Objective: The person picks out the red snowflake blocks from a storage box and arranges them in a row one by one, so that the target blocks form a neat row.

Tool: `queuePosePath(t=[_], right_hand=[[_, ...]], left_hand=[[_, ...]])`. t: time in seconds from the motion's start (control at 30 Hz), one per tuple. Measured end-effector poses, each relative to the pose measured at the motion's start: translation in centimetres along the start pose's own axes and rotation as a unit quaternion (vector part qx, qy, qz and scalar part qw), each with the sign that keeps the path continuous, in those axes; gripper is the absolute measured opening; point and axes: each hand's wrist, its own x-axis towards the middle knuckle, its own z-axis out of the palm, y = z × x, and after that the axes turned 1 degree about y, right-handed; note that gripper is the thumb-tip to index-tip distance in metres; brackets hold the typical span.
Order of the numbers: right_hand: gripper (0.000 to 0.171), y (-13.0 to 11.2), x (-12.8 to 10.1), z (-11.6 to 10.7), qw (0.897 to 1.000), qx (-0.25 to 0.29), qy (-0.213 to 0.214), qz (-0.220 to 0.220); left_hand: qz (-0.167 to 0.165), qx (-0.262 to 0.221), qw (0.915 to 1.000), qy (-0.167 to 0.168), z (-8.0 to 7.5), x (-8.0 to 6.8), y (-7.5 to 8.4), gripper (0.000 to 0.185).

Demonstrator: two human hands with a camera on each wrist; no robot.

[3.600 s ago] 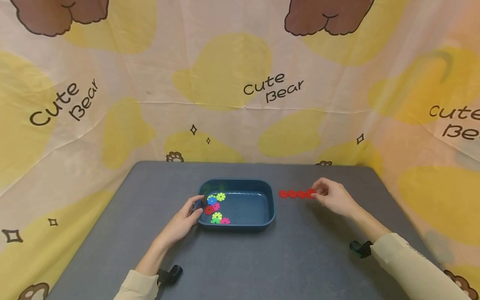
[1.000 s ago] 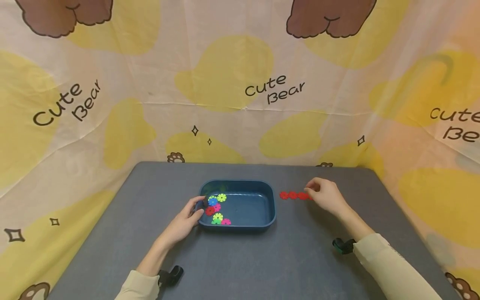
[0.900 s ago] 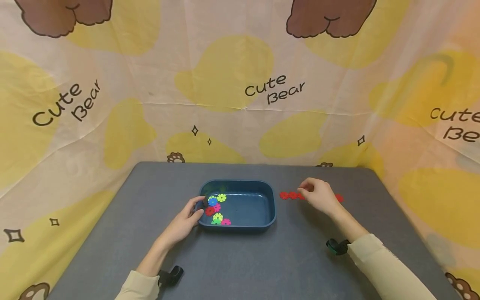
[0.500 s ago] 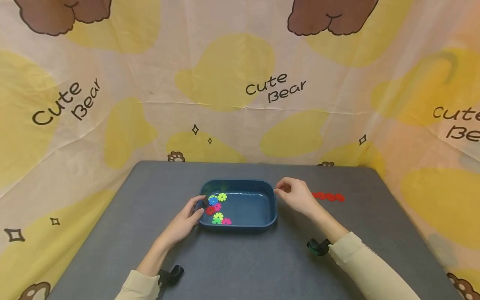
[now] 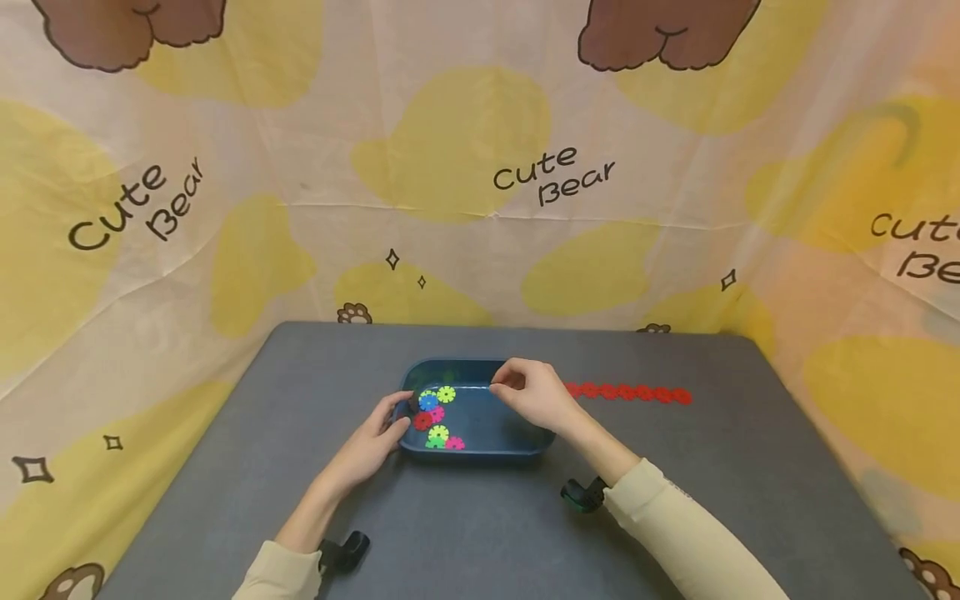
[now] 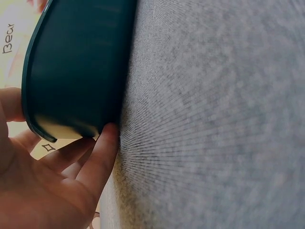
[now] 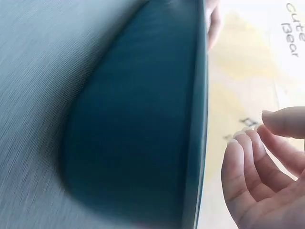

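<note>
Two hands over a grey tabletop (image 5: 480, 533) in the head view. Left hand (image 5: 372, 440) against the left end of a dark blue tray (image 5: 517, 452) near the tabletop's middle, thumb on the rim, fingers on the outer wall. Right hand (image 5: 531, 394) above the tray's right half, fingers loosely curled, nothing visibly held. Inside the tray, toward its left end, a cluster of coloured gear pieces (image 5: 435, 414): blue, yellow, red, green, pink. Right of the tray, toward the far right corner, a row of red gear pieces (image 5: 630, 392) flat on the tabletop, well apart from both hands. Behind, a bear-print cloth backdrop (image 5: 480, 167).

From the left wrist: fingers (image 6: 97, 162) straight, fingertips touching the tray's outer wall (image 6: 81, 67) where it meets the tabletop (image 6: 214, 119).

From the right wrist: fingers (image 7: 248, 176) relaxed and slightly bent beside the tray's rim (image 7: 200, 119), apart from it, holding nothing.
</note>
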Motion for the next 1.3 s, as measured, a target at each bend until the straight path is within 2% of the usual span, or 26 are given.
queuePosePath(t=[0.3,0.5,0.7,0.83,1.07,1.3], right_hand=[[0.005,-1.6,1.9,3.3,0.999,0.023,-0.032,-0.011],[0.006,-1.9,3.0,5.7,0.999,0.011,-0.050,-0.015],[0.013,-2.1,3.7,7.9,0.995,0.000,-0.094,-0.022],[0.017,-2.2,4.1,9.4,0.991,-0.026,-0.129,-0.027],[0.012,-2.2,4.5,11.0,0.983,-0.103,-0.146,-0.037],[0.017,-1.8,5.0,11.6,0.978,-0.137,-0.155,-0.004]], left_hand=[[0.002,-0.001,1.0000,0.003,0.0,0.2,0.2,0.048],[0.006,0.003,1.0000,0.000,0.0,0.4,0.0,0.049],[0.009,-0.004,0.9999,-0.003,0.1,0.3,-0.1,0.047],[0.008,-0.009,0.9999,-0.009,0.0,0.2,0.0,0.047],[0.013,0.000,0.9998,-0.016,-0.2,0.1,0.2,0.047],[0.008,-0.001,0.9999,-0.012,-0.2,0.2,0.1,0.047]])
